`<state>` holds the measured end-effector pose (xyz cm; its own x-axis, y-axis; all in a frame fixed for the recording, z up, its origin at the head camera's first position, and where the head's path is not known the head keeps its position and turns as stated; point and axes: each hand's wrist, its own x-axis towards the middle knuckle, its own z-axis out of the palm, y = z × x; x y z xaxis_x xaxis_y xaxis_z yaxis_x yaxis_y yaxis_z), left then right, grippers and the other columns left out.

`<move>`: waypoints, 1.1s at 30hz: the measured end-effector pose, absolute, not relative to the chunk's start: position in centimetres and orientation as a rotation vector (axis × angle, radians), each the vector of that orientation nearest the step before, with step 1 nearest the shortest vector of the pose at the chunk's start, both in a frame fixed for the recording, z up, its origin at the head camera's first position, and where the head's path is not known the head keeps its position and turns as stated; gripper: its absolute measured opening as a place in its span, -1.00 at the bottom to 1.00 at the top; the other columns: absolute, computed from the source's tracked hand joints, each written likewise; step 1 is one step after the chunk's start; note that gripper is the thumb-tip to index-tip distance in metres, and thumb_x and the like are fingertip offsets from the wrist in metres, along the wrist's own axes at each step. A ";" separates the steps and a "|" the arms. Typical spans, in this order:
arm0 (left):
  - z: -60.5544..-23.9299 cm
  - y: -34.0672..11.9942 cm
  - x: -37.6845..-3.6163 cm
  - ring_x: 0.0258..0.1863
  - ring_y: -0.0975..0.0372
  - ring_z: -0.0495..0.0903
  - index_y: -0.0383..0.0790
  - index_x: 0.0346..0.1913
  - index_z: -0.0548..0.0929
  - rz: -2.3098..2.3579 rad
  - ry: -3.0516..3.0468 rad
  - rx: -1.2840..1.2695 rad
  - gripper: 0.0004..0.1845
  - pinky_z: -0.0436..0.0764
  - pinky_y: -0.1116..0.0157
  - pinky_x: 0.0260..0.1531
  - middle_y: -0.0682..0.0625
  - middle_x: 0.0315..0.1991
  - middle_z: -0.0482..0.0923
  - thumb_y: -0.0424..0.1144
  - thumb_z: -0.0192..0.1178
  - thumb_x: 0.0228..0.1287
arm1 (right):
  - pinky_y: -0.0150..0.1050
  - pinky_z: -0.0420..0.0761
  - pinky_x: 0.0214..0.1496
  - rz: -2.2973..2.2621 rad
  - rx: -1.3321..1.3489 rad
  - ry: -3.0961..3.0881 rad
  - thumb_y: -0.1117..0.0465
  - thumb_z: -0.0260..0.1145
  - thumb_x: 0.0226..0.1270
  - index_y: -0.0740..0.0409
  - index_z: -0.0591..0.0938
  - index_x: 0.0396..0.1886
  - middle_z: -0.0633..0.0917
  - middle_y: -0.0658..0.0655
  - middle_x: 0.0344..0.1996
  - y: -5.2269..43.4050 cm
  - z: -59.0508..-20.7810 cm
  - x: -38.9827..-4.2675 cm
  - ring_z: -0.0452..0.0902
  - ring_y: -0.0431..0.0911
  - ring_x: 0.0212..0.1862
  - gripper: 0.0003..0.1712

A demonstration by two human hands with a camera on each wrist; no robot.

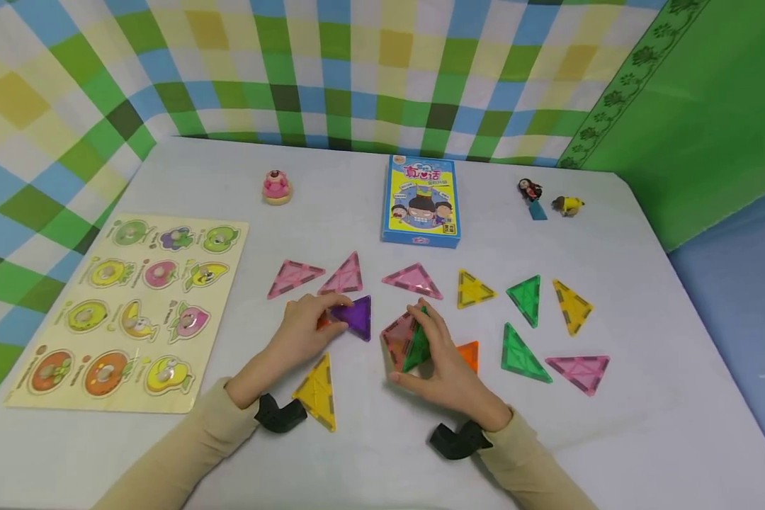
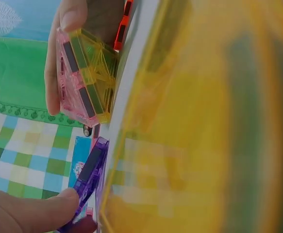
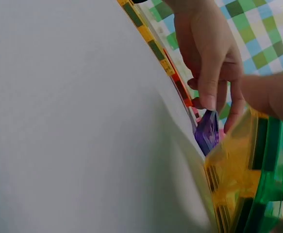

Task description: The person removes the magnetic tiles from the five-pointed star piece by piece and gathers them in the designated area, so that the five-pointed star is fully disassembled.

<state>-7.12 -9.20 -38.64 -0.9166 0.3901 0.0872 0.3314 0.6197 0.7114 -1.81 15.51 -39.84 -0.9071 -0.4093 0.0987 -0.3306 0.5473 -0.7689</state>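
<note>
My left hand (image 1: 306, 327) pinches a purple triangular magnetic tile (image 1: 360, 316) between thumb and fingers, low at the table. Part of an orange tile (image 1: 322, 320) shows behind those fingers. My right hand (image 1: 449, 372) grips a block of joined magnetic tiles (image 1: 397, 335) between thumb and fingers, with pink and green faces showing. In the left wrist view this block (image 2: 90, 80) shows pink and yellow sides; in the right wrist view yellow and green ones. A gap separates the block from the purple tile. A yellow tile (image 1: 319, 393) lies below my left hand.
An orange tile (image 1: 469, 354) lies beside my right hand. Pink tiles (image 1: 413, 280), green tiles (image 1: 524, 354) and yellow tiles (image 1: 474, 289) surround the hands. A fruit puzzle board (image 1: 134, 312) lies left; a card box (image 1: 421, 202) and small figurines (image 1: 276, 188) stand farther back.
</note>
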 end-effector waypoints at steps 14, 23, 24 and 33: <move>-38.6 -7.6 -5.1 -0.01 0.15 0.37 -0.10 0.20 0.41 1.256 2.543 0.911 -0.35 0.28 0.11 -0.04 0.03 0.01 0.48 -0.04 0.34 0.00 | -0.01 0.24 0.20 -1.197 -0.699 2.615 -0.23 0.34 -0.01 -0.07 0.12 0.37 0.26 -0.03 0.27 15.7 -39.7 -1.8 0.18 -0.13 0.25 -0.01; -39.5 -7.4 -5.2 -0.28 0.24 0.39 -0.11 -0.34 0.54 1.487 2.284 0.858 -0.80 0.40 0.28 -0.18 0.16 -0.38 0.48 -0.28 0.37 -0.02 | -0.09 0.27 0.19 -1.230 -0.739 2.604 -0.17 0.45 -0.14 -0.04 0.26 0.25 0.36 -0.09 0.15 15.7 -39.7 -1.8 0.24 -0.20 0.18 -0.06; -39.5 -7.4 -5.3 -0.30 0.24 0.40 -0.12 -0.35 0.53 1.494 2.266 0.846 -0.79 0.40 0.29 -0.20 0.14 -0.39 0.48 -0.29 0.37 -0.03 | -0.09 0.27 0.19 -1.234 -0.742 2.601 -0.15 0.46 -0.14 -0.04 0.26 0.24 0.36 -0.09 0.15 15.7 -39.7 -1.8 0.24 -0.20 0.17 -0.07; -39.3 -8.1 -6.1 -0.30 0.16 0.39 -0.21 -0.36 0.47 1.527 2.130 0.759 -0.75 0.40 0.25 -0.20 0.02 -0.41 0.41 -0.28 0.36 -0.01 | -0.12 0.32 0.15 -1.286 -0.766 2.560 0.03 0.47 -0.13 0.02 0.28 0.16 0.39 -0.08 0.08 16.0 -39.9 -2.1 0.28 -0.20 0.10 -0.17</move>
<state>-6.07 -8.15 -39.35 -0.7677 0.6406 -0.0153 0.1909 0.2514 0.9489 -2.07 15.97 -39.89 -0.8521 -0.5187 0.0708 -0.3665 0.4946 -0.7881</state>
